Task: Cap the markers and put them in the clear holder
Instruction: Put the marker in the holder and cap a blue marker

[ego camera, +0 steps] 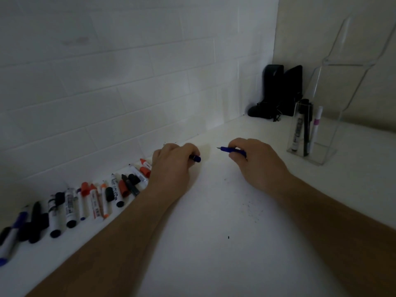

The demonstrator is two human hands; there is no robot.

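My right hand (255,161) grips an uncapped blue marker (228,149), its fine tip pointing left. A hand's width to the left, my left hand (171,166) is closed on a dark blue cap (196,158) that sticks out toward the marker tip. Tip and cap are apart. The clear holder (321,155) stands on the white counter at the right and holds three markers, two dark and one white with a pink band. A long row of loose markers and caps (90,198) in black, orange and blue lies along the wall at the left.
A tall clear acrylic stand (351,67) rises behind the holder. Black objects (276,93) sit in the far corner. A tiled wall (128,71) runs along the back of the white counter (214,232). The light is dim.
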